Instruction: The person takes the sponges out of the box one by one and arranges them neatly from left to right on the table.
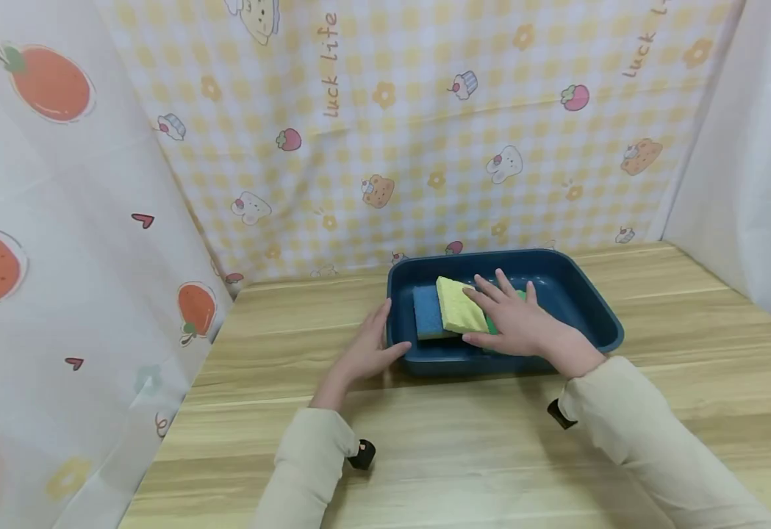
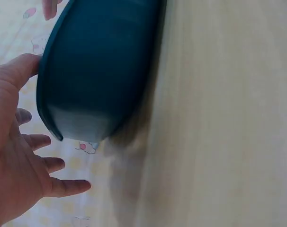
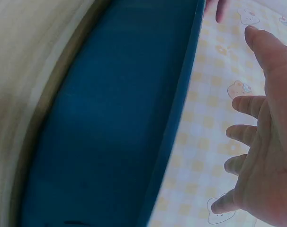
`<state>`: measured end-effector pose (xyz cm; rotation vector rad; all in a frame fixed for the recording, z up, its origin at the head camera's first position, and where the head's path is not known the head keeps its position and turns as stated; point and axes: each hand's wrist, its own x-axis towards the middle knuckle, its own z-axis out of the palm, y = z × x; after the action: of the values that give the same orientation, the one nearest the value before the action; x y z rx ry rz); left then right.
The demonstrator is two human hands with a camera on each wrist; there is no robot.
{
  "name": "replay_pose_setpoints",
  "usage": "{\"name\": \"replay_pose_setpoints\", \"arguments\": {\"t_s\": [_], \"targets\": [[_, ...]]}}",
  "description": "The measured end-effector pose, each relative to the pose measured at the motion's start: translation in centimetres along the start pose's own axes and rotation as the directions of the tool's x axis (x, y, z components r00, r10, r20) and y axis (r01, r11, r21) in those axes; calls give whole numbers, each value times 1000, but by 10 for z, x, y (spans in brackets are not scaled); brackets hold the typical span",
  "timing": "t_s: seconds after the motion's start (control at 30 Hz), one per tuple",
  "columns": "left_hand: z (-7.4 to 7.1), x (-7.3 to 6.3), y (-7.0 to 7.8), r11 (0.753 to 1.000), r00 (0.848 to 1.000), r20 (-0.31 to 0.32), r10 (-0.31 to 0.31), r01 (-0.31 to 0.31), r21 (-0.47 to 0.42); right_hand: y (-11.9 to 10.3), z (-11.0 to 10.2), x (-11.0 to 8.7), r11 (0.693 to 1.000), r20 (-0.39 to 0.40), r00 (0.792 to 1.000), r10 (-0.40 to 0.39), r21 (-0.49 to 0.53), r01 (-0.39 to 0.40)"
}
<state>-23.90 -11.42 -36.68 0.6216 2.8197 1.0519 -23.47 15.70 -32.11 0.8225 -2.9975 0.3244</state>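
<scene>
A dark blue rectangular basin [image 1: 484, 365] stands on the wooden table. Inside it lie a blue sponge [image 1: 428, 312], a yellow sponge [image 1: 458, 307] tilted partly over the blue one, and a green piece [image 1: 521, 294] mostly hidden by my right hand. My left hand [image 1: 367, 351] is at the basin's left end, fingers spread. In the left wrist view its thumb [image 2: 26, 67] touches the rim. Over the sponges hovers my right hand [image 1: 514, 317], palm down with fingers apart. The right wrist view shows that palm [image 3: 271, 170] above the basin wall, holding nothing; contact with the sponges cannot be told.
Behind the basin hangs a yellow checked cloth [image 1: 385, 132], close to its back rim. White printed cloth [image 1: 81, 220] closes off the left side, and a plain white sheet [image 1: 749, 162] the right. Wood-grain tabletop [image 1: 458, 455] extends in front of the basin.
</scene>
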Motion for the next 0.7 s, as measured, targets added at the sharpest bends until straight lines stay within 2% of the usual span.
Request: {"name": "replay_pose_setpoints", "arguments": {"t_s": [0.1,0.2,0.37,0.53,0.7], "targets": [[3,-2,-9,995,1000,-26,-8,6,-96,-3,-4,10,1000,36,999,20,11,-21],[8,-4,-15,980,999,-39,-22,14,-197,-7,-11,24,998,81,995,54,22,-56],[16,-3,-22,927,999,-42,-34,16,-375,-8,-22,59,993,177,978,110,26,-116],[22,-1,-27,886,998,-46,-39,13,-463,-6,-25,96,986,283,947,155,19,-167],[25,1,-28,838,999,-21,-42,24,-545,-4,-18,119,966,379,897,227,27,-256]]}}
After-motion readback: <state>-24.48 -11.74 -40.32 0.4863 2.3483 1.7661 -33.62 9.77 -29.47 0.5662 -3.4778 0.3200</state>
